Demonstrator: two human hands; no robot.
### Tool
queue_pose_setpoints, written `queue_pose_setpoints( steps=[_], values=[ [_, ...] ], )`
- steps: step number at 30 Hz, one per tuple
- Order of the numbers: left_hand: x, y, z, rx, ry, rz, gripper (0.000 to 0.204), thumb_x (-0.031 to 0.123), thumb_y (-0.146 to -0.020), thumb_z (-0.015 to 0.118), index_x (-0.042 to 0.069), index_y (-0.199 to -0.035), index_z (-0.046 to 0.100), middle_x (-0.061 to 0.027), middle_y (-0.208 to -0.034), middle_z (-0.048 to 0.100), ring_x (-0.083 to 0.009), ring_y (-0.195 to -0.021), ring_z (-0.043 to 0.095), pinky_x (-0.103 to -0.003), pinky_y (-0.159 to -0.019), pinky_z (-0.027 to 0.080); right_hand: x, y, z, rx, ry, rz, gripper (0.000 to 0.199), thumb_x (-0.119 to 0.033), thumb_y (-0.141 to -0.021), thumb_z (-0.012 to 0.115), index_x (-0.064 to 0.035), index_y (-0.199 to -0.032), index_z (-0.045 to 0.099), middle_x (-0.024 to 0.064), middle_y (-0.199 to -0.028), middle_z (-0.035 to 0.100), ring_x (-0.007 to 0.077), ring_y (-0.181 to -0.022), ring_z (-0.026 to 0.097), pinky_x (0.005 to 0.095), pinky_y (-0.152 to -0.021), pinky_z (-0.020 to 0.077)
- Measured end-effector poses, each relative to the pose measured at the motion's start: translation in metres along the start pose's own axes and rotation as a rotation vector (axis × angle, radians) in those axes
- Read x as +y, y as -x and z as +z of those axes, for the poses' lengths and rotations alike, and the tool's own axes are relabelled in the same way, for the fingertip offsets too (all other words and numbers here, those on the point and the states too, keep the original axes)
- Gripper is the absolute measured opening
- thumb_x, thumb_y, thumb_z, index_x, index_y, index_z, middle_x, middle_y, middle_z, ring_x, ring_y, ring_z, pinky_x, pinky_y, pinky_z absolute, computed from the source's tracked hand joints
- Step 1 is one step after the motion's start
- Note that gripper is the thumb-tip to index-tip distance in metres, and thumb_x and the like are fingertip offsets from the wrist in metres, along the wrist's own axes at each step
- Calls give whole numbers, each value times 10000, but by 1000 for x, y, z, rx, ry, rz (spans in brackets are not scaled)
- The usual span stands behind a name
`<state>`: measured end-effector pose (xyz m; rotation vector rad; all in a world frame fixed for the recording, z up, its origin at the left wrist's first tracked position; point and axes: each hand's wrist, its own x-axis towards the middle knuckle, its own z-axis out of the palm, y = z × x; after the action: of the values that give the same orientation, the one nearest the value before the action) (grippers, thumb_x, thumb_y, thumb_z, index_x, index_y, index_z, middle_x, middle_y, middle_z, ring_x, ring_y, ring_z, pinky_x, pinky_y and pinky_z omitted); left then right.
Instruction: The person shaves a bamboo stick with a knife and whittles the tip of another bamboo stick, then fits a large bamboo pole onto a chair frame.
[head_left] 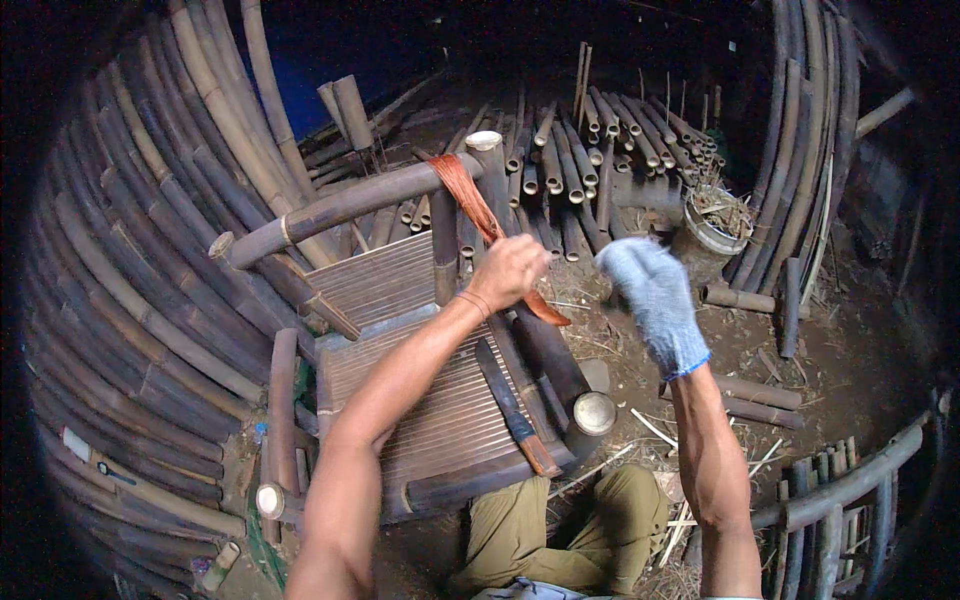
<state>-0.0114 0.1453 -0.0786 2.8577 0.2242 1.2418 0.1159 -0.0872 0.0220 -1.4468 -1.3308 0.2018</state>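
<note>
A bamboo chair [400,490] with a slatted seat stands in front of me. Over its top rail hangs a bundle of flat orange-brown strips [462,190], its lower end trailing past my left hand. My left hand [510,272] is bare and closed in front of that bundle; whatever its fingers pinch is too small to make out. My right hand [650,295], in a grey-white knit glove with a blue cuff, is held up to the right, apart from the chair. Its fingers look curled but blurred, their contents hidden. A dark-bladed knife [510,400] with a wooden handle lies on the seat.
Bamboo poles [130,270] line the left side; more poles [800,150] lean at the right. Cut bamboo lengths [570,165] are stacked at the back, near a bucket [715,235] of scraps. Another bamboo frame [850,480] stands lower right. Shavings litter the dirt floor.
</note>
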Motion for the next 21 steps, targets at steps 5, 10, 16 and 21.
queue_pose_setpoints(
  steps=[5, 10, 16, 21],
  values=[
    [-51, 17, 32, 165, -152, -73, 196, 252, -938, 606, 83, -839, 606, -92, -805, 553, -293, -838, 579, -419, -801, 439, -23, 5, -42, 114, -775, -299, 163, -164, -970, 526, -58, -1023, 638, 71, -1024, 641, 231, -1004, 593, 453, -1020, 363],
    [-100, 43, 31, -64, -477, -60, 226, 288, -948, 558, 103, -865, 656, -48, -854, 599, -270, -888, 591, -413, -861, 433, -16, 80, -146, -135, -1263, -328, 237, -154, -1005, 450, -17, -1155, 573, 92, -1071, 593, 218, -973, 558, 423, -974, 386],
    [-133, 65, 2, -252, -596, -302, 311, 322, -985, 502, 75, -920, 680, -106, -940, 634, -290, -963, 590, -418, -939, 422, 16, 203, -318, 286, -534, -517, 351, -149, -1014, 391, 57, -1254, 543, 111, -1081, 562, 162, -870, 544, 279, -792, 491],
    [-73, 43, -11, 59, -435, -61, 246, 265, -957, 527, 82, -945, 692, -108, -975, 657, -277, -1007, 608, -416, -952, 430, 99, 200, -347, 780, 794, 293, 304, -188, -975, 585, -10, -1213, 647, 124, -1210, 626, 230, -1104, 589, 333, -991, 461]
  ],
)
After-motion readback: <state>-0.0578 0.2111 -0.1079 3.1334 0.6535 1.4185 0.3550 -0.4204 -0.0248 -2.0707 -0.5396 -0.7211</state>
